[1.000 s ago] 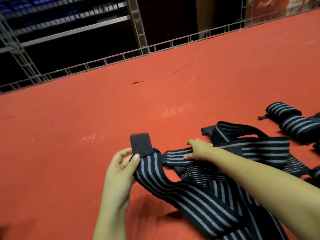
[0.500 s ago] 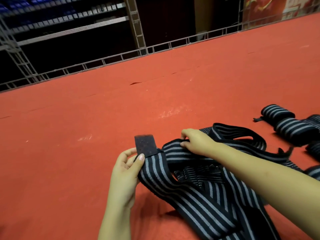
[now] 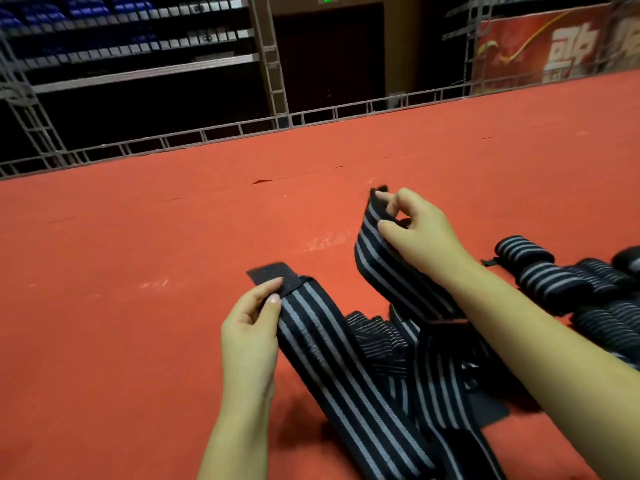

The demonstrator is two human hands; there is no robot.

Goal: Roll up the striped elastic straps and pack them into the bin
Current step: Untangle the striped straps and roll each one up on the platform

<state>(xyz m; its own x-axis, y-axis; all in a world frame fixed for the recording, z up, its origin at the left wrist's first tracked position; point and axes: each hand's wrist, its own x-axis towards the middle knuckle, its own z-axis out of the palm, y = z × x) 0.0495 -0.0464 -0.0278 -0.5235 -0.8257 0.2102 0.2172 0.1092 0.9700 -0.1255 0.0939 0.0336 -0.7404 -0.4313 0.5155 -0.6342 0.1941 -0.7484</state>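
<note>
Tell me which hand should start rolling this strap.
Probably the left hand: it already pinches the strap by its plain black tab end, a natural starting point. The right hand holds the strap further along, lifted, and can feed it.

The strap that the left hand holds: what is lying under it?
Under the held strap lies the red carpet and, to its right, a bunched pile of loose straps. The left hand pinches its plain black end. How the pile continues underneath is covered.
</note>
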